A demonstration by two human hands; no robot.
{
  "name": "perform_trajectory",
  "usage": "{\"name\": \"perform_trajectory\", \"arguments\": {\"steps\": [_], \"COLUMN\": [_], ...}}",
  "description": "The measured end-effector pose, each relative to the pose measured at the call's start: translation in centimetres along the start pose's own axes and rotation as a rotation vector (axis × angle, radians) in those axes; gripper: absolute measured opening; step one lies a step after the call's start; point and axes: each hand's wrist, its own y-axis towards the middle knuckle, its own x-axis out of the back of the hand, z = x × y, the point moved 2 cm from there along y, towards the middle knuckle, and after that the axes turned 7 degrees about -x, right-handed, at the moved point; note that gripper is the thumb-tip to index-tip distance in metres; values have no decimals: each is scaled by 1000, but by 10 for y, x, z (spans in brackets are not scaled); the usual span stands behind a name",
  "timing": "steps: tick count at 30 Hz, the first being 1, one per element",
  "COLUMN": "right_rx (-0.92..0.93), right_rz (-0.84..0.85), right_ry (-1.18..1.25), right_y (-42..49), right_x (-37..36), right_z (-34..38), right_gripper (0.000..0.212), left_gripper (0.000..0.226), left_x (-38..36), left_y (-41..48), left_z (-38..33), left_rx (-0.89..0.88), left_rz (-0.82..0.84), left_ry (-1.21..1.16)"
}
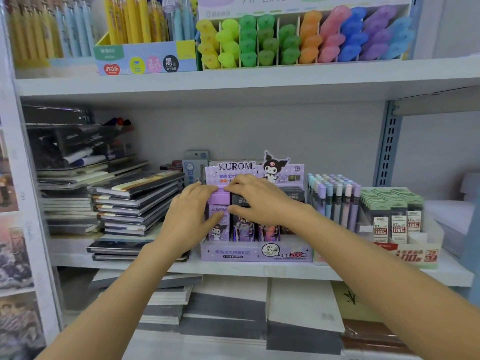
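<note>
**Purple lead case [220,231] in the Kuromi display box, both hands on the front row**

Purple lead case upright at the left end of the front row of the display box [257,254], on the middle shelf [233,269], touching the black lead case [240,229] on its right. Lilac cap [220,198] uppermost, printed front face turned outward.

Left hand [191,216]: entering from lower left, fingers laid over the lilac cap, thumb pressed against the front face. Purple lead case pinched between them.

Right hand [259,201]: entering from lower right, fingers curled over the tops of the front row, thumb across the front of the black lead case. That case gripped between thumb and fingers.

Fingertips of the two hands almost meeting above the lilac cap; whether touching, not discernible.

Behind the row: header card [239,167] lettered KUROMI, with a cartoon figure at its right corner.

Left of the display box: stacked notebooks [135,203] with dark covers, in two piles.

Right of it: pastel pens [335,201] standing cap-up, then a tray of green-topped lead packs [392,211].

Upper shelf: highlighters [298,40] sorted by colour in a divided rack, beside a box of yellow and blue pens [145,24].

Below the middle shelf: paper pads [298,302] lying flat.
</note>
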Motion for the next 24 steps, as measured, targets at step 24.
{"name": "perform_trajectory", "arguments": {"steps": [24], "right_rx": [-120], "right_rz": [-99], "right_ry": [-7], "right_y": [-57], "right_x": [8], "right_z": [-41], "right_gripper": [65], "left_gripper": [71], "left_x": [-24], "left_y": [15], "left_z": [-42], "left_rx": [-192], "left_rz": [41], "left_ry": [207]}}
